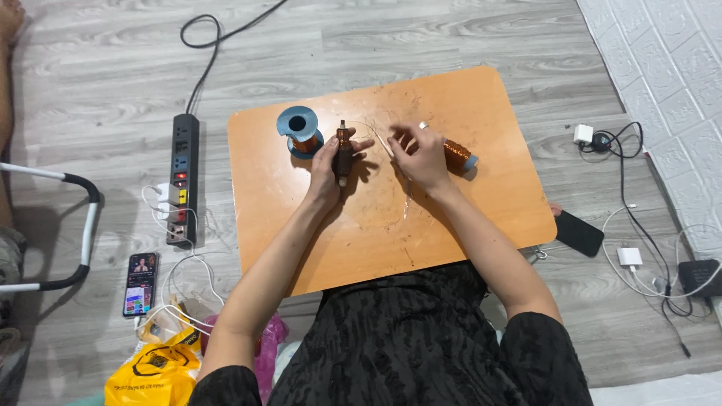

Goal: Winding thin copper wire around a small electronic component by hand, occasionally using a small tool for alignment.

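Both your hands work copper wire at the middle of the orange table (481, 218).

Your left hand (329, 167) has its grip closed around a dark wound coil (343, 153), held upright. Your right hand (420, 156) pinches a thin wire (385, 144) at 3 o'clock of the coil. A blue spool (298, 128) stands at 10 o'clock, another copper spool (459, 156) lies beyond your right hand.
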